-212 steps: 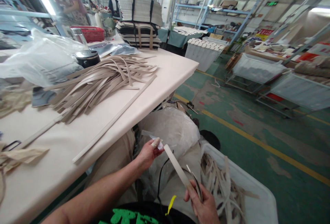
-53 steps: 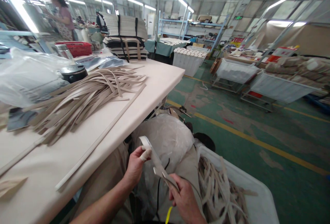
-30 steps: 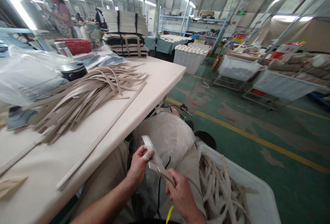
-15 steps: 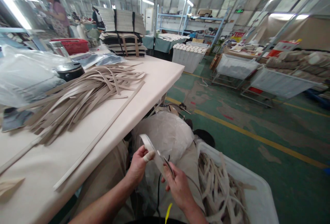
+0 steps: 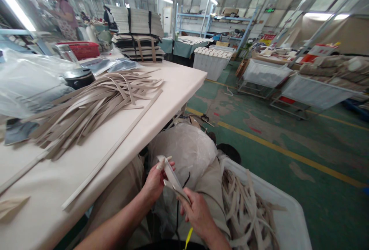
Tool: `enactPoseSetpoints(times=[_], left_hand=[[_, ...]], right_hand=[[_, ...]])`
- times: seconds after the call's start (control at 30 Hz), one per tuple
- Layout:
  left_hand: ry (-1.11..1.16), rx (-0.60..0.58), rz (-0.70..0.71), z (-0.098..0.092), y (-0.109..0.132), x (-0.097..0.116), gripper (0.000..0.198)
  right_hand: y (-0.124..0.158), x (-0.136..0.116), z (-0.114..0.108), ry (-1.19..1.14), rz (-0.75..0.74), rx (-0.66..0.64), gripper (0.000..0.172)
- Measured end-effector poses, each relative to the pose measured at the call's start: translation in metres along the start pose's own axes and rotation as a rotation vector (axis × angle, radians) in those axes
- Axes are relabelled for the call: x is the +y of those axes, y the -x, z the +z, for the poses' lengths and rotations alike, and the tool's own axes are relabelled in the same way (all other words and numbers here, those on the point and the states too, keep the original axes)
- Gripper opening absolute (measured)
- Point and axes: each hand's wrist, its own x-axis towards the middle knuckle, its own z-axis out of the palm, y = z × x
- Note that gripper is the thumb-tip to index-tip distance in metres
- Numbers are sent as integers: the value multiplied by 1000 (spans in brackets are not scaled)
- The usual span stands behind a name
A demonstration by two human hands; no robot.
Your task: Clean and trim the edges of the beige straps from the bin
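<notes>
Above my lap, a pale strip (image 5: pixel 172 174) runs between my two hands. My left hand (image 5: pixel 155 181) pinches its upper end; something whitish wraps the thumb. My right hand (image 5: pixel 196 208) is closed around the lower part, where a second strip end (image 5: pixel 170 184) sticks out beside the first. Whether both ends belong to one folded strip I cannot tell. On the table (image 5: pixel 184 77) to the left lies a heap of beige strips (image 5: pixel 95 104), with a single long strip (image 5: pixel 115 148) along the near edge. More strips (image 5: pixel 245 211) fill a white bin (image 5: pixel 291 207) at my right.
A crumpled plastic bag (image 5: pixel 184 146) lies past my knees. On the table stand a black round pot (image 5: pixel 78 78), a red basket (image 5: pixel 83 49) and strapped stacks of sheets (image 5: pixel 138 23). Wheeled carts (image 5: pixel 265 73) line the right side. Another person (image 5: pixel 62 12) is at the far left.
My left hand has shifted its grip at the strip's upper end, its fingers now spread behind it. The second strip end in my right hand has swung toward the left hand.
</notes>
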Motion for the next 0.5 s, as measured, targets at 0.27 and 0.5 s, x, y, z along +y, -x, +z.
enactPoseSetpoints(times=[0.27,0.5], left_hand=[[80,143,81,-8,-15,11,35],[61,80,84,-2,-7,16,36]], right_hand=[[28,51,-26,289,174,-44,18],[44,76,-54,320,228,67,31]])
